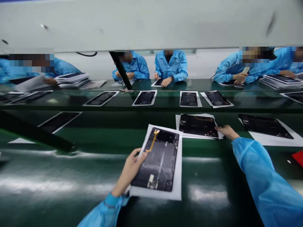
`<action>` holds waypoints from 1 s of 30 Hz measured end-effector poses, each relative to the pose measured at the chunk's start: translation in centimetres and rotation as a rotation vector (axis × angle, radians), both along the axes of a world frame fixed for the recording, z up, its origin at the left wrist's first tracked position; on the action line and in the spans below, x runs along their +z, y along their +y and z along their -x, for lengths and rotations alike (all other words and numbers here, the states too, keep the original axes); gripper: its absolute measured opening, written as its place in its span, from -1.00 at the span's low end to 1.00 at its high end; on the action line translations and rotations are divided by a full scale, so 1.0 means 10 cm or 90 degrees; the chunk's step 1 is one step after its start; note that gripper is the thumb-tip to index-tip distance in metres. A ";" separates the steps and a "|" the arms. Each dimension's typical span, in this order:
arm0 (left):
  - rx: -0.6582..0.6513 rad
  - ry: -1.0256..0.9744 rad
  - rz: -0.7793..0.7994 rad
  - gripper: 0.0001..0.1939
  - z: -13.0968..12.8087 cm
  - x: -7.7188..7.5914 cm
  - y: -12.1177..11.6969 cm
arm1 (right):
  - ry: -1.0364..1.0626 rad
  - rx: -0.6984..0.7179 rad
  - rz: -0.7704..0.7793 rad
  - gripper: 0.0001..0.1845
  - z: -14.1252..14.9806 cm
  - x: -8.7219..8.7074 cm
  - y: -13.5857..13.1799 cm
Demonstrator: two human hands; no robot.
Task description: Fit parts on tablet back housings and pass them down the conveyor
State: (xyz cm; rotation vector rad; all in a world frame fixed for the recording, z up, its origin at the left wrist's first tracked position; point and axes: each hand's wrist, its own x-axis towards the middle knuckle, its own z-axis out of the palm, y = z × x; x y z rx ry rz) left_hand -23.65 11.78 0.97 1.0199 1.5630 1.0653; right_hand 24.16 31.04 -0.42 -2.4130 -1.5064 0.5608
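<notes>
My left hand [133,168] grips the left edge of a black tablet housing [157,160] together with the white sheet [177,192] under it. A yellow flex cable [153,142] runs along the housing's upper left. Farther off, my right hand [227,131] has its thumb and fingers closed on the right edge of a second tablet housing [198,126], which lies on white sheets at the back of the near surface. Another tablet housing [266,126] rests to the right of that hand, partly on its own white sheet [276,138].
A raised green shelf [120,100] crosses behind, bearing several tablet housings on white sheets. Dark slanted posts stand at the left [35,132] and centre [120,71]. A pale panel [151,25] spans overhead. Several co-workers in blue coats sit opposite. A red item [298,157] lies far right.
</notes>
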 end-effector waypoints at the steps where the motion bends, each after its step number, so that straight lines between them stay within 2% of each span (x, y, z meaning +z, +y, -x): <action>1: 0.010 0.039 -0.017 -0.35 0.11 0.05 0.24 | -0.004 0.000 0.014 -0.61 0.02 0.01 -0.02; 5: 0.051 0.155 -0.058 -0.39 0.48 0.18 1.20 | -0.021 -0.014 0.033 -0.48 0.12 0.02 -0.11; 7: 0.076 0.204 -0.071 -0.46 0.60 0.20 1.56 | -0.024 -0.018 0.039 -0.46 0.19 0.01 -0.15; 9: 0.089 0.257 -0.087 -0.55 0.66 0.19 1.78 | -0.022 -0.015 0.048 -0.52 0.24 -0.01 -0.18; 11: 0.092 0.305 -0.121 -0.63 0.64 0.17 1.82 | -0.014 -0.008 0.055 -0.59 0.28 -0.02 -0.18; 14: 0.081 0.363 -0.199 -0.68 0.40 0.07 1.57 | 0.007 0.007 0.052 -0.64 0.31 -0.04 -0.17; 17: 0.015 0.402 -0.268 -0.70 -0.12 -0.13 0.98 | 0.030 0.019 0.038 -0.69 0.33 -0.04 -0.15; 18: -0.042 0.413 -0.292 -0.73 -0.33 -0.20 0.74 | 0.038 0.021 0.031 -0.69 0.34 -0.04 -0.14; 21: -0.303 0.480 -0.354 -0.67 -0.92 -0.36 0.03 | 0.059 0.013 0.010 -0.70 0.37 -0.04 -0.10; 23: -0.377 0.485 -0.351 -0.66 -1.20 -0.37 -0.37 | 0.068 -0.001 -0.002 -0.70 0.40 -0.02 -0.10; 25: -0.419 0.481 -0.347 -0.63 -1.37 -0.32 -0.65 | 0.074 -0.014 -0.009 -0.69 0.43 0.01 -0.11; 27: -0.435 0.475 -0.354 -0.64 -1.46 -0.24 -0.82 | 0.076 -0.016 -0.014 -0.67 0.47 0.06 -0.13; 30: -0.422 0.463 -0.369 -0.71 -1.48 -0.16 -0.92 | 0.095 0.002 -0.035 -0.70 0.56 0.16 -0.15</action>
